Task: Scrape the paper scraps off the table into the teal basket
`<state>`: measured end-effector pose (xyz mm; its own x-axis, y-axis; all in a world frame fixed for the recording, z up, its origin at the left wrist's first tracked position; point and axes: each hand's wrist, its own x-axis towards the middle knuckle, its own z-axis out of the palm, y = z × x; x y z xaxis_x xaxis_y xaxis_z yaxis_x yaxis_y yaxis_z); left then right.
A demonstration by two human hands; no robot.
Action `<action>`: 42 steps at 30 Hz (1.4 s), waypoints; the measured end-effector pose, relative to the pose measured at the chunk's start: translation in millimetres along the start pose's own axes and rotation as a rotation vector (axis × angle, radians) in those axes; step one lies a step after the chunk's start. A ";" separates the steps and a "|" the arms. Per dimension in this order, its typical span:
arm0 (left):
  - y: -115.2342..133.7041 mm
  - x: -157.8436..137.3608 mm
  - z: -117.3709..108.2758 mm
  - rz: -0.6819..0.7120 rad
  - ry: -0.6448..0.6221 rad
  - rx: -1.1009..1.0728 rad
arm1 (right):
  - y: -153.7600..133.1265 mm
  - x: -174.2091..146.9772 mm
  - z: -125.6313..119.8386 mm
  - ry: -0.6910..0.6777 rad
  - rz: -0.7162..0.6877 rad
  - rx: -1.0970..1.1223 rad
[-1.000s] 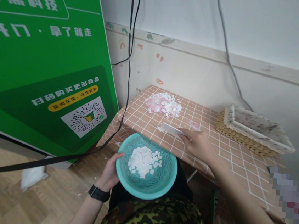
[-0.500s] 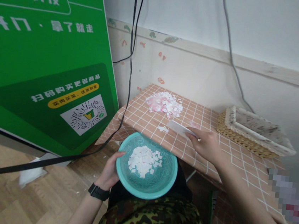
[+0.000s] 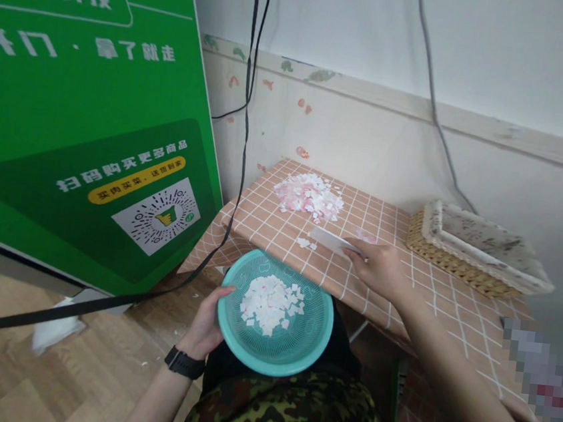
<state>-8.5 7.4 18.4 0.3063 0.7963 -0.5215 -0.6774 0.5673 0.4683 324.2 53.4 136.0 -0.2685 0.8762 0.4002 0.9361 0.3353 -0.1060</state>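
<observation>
My left hand (image 3: 206, 324) grips the rim of a round teal plastic colander (image 3: 291, 360), its thumb over the edge. Inside lies a heap of small white paper pieces (image 3: 269, 304). The colander sits at my lap, just below the table's front edge. In my right hand (image 3: 379, 268) is a flat white card (image 3: 329, 240), pinched between thumb and fingers and held low over the tablecloth. A few paper scraps (image 3: 304, 243) lie at the card's left end. Behind them is a larger pile of white and pink paper pieces (image 3: 308, 196).
A checked brown tablecloth (image 3: 362, 209) covers the table against the wall. A wicker basket (image 3: 462, 260) with a cloth lining stands at the right. To the left rises a green panel (image 3: 97, 97), with a black strap (image 3: 241, 166) hanging before it. A blurred-out item lies at far right.
My right hand has moved slightly left with the card, and the loose scraps by it have shifted a little. The left hand and colander stay nearly still.
</observation>
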 end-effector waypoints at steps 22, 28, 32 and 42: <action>-2.0 1.6 -3.1 -0.002 0.016 0.010 | -3.4 18.5 -5.9 -0.016 0.083 -0.070; -0.2 -1.3 1.8 -0.009 0.003 0.001 | -3.6 18.0 -6.5 0.041 0.111 -0.089; 0.6 -0.3 2.3 -0.003 0.009 0.003 | -3.0 14.5 -8.5 0.057 0.140 -0.151; -0.5 1.5 -1.2 0.000 0.004 0.007 | -11.5 16.0 -13.5 0.015 0.155 -0.218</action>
<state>-8.6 8.1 16.5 0.3036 0.7956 -0.5243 -0.6730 0.5686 0.4731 312.2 58.9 155.9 -0.1165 0.9055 0.4081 0.9930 0.1138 0.0309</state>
